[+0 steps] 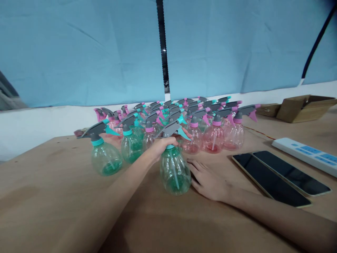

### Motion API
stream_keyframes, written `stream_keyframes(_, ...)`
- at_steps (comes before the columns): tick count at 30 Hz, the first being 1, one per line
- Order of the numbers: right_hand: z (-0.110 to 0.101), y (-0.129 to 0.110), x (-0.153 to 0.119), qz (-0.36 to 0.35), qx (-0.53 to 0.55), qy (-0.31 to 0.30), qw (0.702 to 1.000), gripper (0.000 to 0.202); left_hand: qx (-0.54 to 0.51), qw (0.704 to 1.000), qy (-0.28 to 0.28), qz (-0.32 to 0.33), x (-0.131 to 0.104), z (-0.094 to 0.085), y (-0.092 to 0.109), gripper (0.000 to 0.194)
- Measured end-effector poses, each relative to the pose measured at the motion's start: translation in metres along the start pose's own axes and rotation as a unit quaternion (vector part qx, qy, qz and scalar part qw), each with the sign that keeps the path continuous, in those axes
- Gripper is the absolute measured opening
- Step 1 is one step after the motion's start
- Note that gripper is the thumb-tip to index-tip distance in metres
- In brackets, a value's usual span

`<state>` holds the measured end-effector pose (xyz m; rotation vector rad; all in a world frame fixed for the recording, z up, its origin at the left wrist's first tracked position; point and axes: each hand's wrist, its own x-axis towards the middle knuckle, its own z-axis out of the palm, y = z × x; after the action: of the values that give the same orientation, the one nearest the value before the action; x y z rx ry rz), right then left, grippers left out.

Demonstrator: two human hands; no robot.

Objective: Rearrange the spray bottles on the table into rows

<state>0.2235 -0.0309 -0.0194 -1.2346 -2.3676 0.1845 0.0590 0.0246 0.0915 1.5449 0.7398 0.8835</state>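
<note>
My left hand is wrapped round the neck of a clear green spray bottle with a grey head and turquoise trigger. The bottle stands about upright, with a dip tube showing inside. On its right, my right hand rests low over the table with fingers stretched toward the bottle's side; whether the fingertips touch it I cannot tell. Another green spray bottle stands at the left, leaning slightly in the view. A further green spray bottle and a pink spray bottle stand behind my hands.
Many more pink and green spray bottles crowd the back of the wooden table. Two phones lie at the right, beside a white power strip. An open cardboard box sits at the back right. A blue cloth hangs behind.
</note>
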Motion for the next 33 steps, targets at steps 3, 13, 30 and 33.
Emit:
stream_keyframes(3, 0.000, 0.000, 0.000, -0.001, 0.003, 0.001, 1.000, 0.042, 0.017, 1.000, -0.006, 0.020, 0.000, 0.001, 0.000, 0.018)
stream_keyframes(13, 0.002, 0.001, 0.000, 0.001, -0.001, 0.006, 1.000, 0.041, -0.007, 0.997, -0.041, 0.068, 0.003, 0.001, 0.001, 0.020)
stream_keyframes(30, -0.001, -0.001, 0.000, 0.005, -0.006, 0.000, 1.000, 0.043, -0.080, 0.991, -0.066, 0.084, 0.008, -0.009, -0.011, 0.029)
stream_keyframes(33, 0.000, -0.002, 0.000, 0.008, -0.006, -0.004, 1.000, 0.043, -0.070, 0.991, -0.073, 0.090, 0.008, -0.010, -0.011, 0.030)
